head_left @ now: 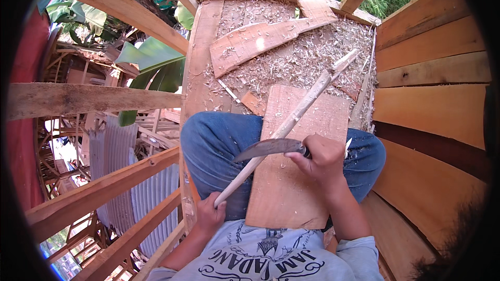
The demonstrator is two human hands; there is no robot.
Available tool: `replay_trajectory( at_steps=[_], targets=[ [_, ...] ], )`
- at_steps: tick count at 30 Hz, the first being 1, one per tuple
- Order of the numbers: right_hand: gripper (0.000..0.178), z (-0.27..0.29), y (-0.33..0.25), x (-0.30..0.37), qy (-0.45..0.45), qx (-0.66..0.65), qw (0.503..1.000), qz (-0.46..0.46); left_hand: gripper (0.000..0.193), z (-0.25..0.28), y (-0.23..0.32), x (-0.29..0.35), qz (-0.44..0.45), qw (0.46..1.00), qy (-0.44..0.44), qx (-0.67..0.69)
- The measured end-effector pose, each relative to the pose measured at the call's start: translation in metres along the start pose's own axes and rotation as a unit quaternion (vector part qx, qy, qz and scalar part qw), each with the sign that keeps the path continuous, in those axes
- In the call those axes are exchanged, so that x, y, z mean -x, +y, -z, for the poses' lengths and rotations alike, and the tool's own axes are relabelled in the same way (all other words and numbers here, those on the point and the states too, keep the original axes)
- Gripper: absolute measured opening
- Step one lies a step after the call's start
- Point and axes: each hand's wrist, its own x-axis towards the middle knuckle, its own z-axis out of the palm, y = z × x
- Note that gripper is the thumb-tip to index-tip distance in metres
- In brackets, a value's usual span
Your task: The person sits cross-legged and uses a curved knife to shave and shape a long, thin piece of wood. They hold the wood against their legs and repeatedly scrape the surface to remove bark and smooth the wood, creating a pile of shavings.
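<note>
A long pale wooden stick [291,117] slants from my lap up to the far right, its far end split or notched. Its near end is gripped by my left hand [210,214], fingers closed round it. My right hand [324,155] is closed on the handle of a curved knife [265,149], whose sickle-like blade points left and crosses over the stick. Most of the handle is hidden in my fist. Under the stick a flat wooden board [291,198] lies across my lap between my knees.
Wood shavings [291,54] cover the floor ahead, where a large cut plank [255,44] lies. A small wood block [253,103] sits beside the board. Wooden rails [94,100] stand at my left, and a plank wall [432,104] at my right.
</note>
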Motion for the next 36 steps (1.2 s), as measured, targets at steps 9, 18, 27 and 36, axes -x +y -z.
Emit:
replay_trajectory(
  at_steps=[9,18,27,36],
  targets=[
    [0.054,0.005,-0.001,0.003,-0.036,0.027,0.998,0.038,0.013,-0.002,0.002,0.0,-0.011,1.0,0.011,-0.024],
    [0.054,0.005,-0.006,0.004,-0.051,0.029,0.996,0.067,0.014,0.0,0.003,0.002,-0.004,1.0,0.003,-0.004],
    [0.052,0.003,0.004,-0.008,-0.001,-0.014,1.0,-0.016,0.014,-0.002,0.003,0.003,0.007,1.0,-0.001,-0.004],
    [0.051,-0.003,0.018,-0.021,0.041,-0.046,0.991,-0.116,0.017,-0.003,-0.002,0.004,0.037,0.999,-0.004,0.016]
  ],
)
